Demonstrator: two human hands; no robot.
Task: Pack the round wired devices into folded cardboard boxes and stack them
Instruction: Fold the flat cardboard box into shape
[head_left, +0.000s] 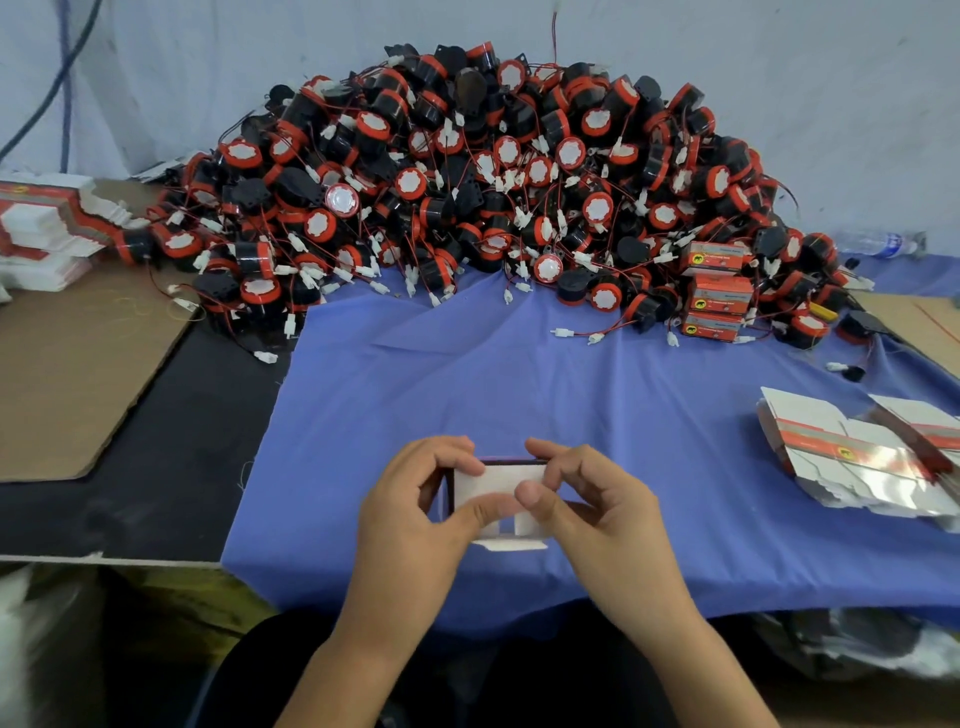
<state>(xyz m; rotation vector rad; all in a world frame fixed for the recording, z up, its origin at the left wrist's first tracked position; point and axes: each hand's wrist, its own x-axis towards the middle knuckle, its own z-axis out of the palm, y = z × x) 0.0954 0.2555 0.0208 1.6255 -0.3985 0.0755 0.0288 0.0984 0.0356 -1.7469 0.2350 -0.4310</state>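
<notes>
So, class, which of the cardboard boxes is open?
The box held between left hand and right hand, white flaps untucked. The three orange boxes by the pile are closed; the flat stacks are unfolded.

Wrinkled blue cloth (571, 395) covers most of the table. Bare black table top (171, 467) shows at left. Brown cardboard sheet (78, 374) lies flat on the left, with thin yellow loops (132, 306) on it. Another cardboard piece (914, 317) at the right edge. Clear plastic bottle (878, 243) on its side, back right. Dark blue cable (65, 88) hangs down the pale backdrop (208, 67).
</notes>
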